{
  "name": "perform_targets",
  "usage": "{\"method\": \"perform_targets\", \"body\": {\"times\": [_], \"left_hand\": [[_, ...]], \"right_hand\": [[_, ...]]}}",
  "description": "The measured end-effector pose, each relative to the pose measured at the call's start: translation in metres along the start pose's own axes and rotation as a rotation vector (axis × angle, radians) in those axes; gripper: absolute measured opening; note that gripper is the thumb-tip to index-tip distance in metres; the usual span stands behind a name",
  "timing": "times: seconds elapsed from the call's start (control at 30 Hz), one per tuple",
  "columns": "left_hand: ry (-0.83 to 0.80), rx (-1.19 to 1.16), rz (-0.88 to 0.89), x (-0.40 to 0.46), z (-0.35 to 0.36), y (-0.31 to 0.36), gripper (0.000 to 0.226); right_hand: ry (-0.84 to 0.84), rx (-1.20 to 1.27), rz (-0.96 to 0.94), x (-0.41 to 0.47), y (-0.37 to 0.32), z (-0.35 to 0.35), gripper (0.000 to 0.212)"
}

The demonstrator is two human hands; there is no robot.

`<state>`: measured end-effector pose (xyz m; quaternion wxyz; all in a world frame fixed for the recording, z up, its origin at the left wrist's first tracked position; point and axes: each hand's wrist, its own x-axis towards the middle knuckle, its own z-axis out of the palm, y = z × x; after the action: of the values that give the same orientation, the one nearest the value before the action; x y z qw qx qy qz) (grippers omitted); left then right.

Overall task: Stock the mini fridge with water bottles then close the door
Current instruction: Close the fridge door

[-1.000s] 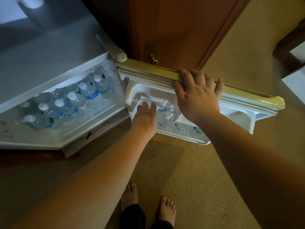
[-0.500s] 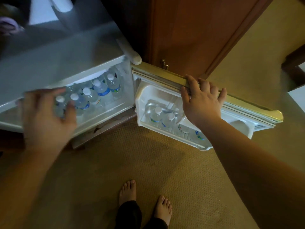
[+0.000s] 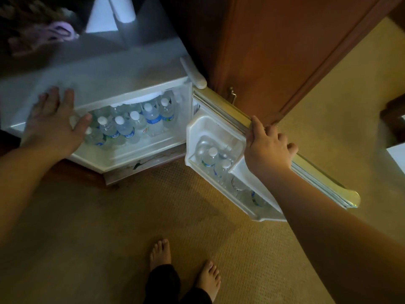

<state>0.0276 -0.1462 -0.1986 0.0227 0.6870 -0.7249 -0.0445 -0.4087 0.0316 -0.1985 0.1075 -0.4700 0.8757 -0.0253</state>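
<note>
The white mini fridge [image 3: 109, 84] stands open on the floor, its inside packed with several clear water bottles [image 3: 135, 126] with white caps. Its door [image 3: 317, 172] swings out to the right, and the door shelf holds more water bottles [image 3: 211, 159]. My right hand [image 3: 267, 145] grips the top edge of the door, fingers curled over it. My left hand [image 3: 54, 121] lies flat with spread fingers on the front top edge of the fridge, holding nothing.
A brown wooden cabinet [image 3: 274, 51] with a small metal knob stands right behind the open door. Tan carpet [image 3: 109, 238] covers the floor, and my bare feet [image 3: 184, 266] stand on it below the fridge. A pink object [image 3: 59, 32] lies at the top left.
My left hand left the door shelf, swung left and now rests on the fridge top. My right hand stayed on the door's top edge.
</note>
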Motion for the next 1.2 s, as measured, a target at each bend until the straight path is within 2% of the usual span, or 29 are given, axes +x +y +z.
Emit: {"method": "perform_targets", "body": {"times": [0.13,0.33,0.5,0.6,0.73,0.8,0.87,1.0,1.2], "left_hand": [[-0.062,0.096,-0.004,-0.011,0.004,0.012,0.080],[-0.080,0.049,0.032,-0.008,0.004,0.006,0.079],[-0.105,0.027,0.022,-0.009,-0.001,0.004,0.079],[-0.132,0.000,0.035,-0.010,-0.005,0.003,0.078],[-0.159,-0.020,0.053,-0.012,-0.010,-0.001,0.080],[-0.173,-0.036,0.057,-0.014,-0.013,-0.003,0.081],[-0.184,-0.055,0.060,-0.015,-0.016,-0.005,0.079],[-0.205,-0.090,0.065,-0.015,-0.024,-0.007,0.075],[-0.209,-0.145,0.099,-0.011,-0.026,-0.014,0.079]], "right_hand": [[-0.012,0.002,-0.038,-0.013,-0.004,-0.006,0.050],[-0.055,0.019,-0.109,-0.031,-0.017,-0.006,0.052],[-0.054,0.159,-0.191,-0.052,-0.036,0.003,0.050],[-0.101,0.225,-0.179,-0.062,-0.051,0.005,0.050],[-0.175,0.240,-0.199,-0.078,-0.068,0.004,0.064],[-0.121,0.206,-0.297,-0.085,-0.076,0.004,0.073],[-0.079,0.166,-0.462,-0.085,-0.085,0.006,0.074],[-0.086,0.130,-0.874,-0.069,-0.102,0.025,0.052],[-0.141,0.041,-0.915,-0.062,-0.130,0.038,0.058]]}}
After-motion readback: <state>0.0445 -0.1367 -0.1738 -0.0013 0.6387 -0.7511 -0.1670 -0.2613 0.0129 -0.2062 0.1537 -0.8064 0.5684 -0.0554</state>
